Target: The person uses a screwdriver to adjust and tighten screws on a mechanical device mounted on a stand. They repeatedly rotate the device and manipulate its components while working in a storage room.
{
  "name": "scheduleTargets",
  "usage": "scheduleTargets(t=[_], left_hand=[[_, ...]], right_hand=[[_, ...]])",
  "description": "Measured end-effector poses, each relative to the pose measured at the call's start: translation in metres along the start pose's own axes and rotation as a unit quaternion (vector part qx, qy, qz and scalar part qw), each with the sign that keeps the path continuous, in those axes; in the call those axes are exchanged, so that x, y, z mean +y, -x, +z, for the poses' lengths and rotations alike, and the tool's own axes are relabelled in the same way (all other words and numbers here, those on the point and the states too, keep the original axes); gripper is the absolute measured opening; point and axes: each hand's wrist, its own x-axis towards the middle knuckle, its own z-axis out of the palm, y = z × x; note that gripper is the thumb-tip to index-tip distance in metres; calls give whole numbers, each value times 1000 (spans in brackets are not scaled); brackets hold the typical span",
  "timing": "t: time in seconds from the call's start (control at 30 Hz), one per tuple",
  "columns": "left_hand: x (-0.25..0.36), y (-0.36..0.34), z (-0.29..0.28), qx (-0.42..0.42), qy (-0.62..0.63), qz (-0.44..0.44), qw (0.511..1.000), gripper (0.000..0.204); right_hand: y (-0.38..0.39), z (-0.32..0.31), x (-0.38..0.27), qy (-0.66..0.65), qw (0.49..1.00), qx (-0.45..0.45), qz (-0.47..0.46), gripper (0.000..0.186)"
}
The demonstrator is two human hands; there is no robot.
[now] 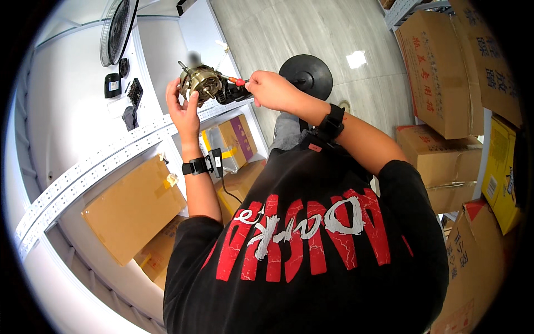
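Observation:
A bare fan motor (198,81), brass-coloured with a shaft sticking out, sits on the black neck (229,96) of a stand fan. My left hand (184,113) grips the motor's near side, thumb and fingers curled round its housing. From the right, my right hand (273,91) is closed on a screwdriver (238,82) with a red part near its handle. Its shaft points left at the back of the motor, where the tip's exact contact is too small to tell. The fan's round black base (315,78) stands on the floor beyond my right hand.
A fan grille (118,32) leans at the far left of the white shelf. Black plastic parts (112,86) and a small black rack (134,92) lie nearby. Cardboard boxes sit below the shelf (133,209) and are stacked along the right (436,75). Grey tiled floor (261,33) lies ahead.

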Motion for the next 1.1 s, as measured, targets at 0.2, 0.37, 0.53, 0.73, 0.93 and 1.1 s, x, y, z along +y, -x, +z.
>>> scheduleTargets(t=[0.2, 0.37, 0.53, 0.73, 0.93, 1.1], left_hand=[[-6, -2, -1, 4, 4, -2, 1000, 51], [5, 1, 6, 17, 1, -15, 1000, 50], [0, 1, 3, 22, -17, -10, 1000, 50], [-1, -3, 4, 18, -17, 12, 1000, 48], [1, -3, 8, 33, -14, 15, 999, 47], [11, -2, 13, 56, -41, 15, 997, 45]], right_hand=[[-6, 2, 1, 41, 998, 10, -38, 30], [-5, -4, -6, -189, 973, -76, 106, 31], [-18, -17, -14, -333, 907, -154, 208, 34], [-33, -18, -16, -196, 958, -113, 174, 41], [-24, -3, -23, 157, 988, 0, 7, 40], [-25, 2, -12, 245, 967, 40, -62, 44]])
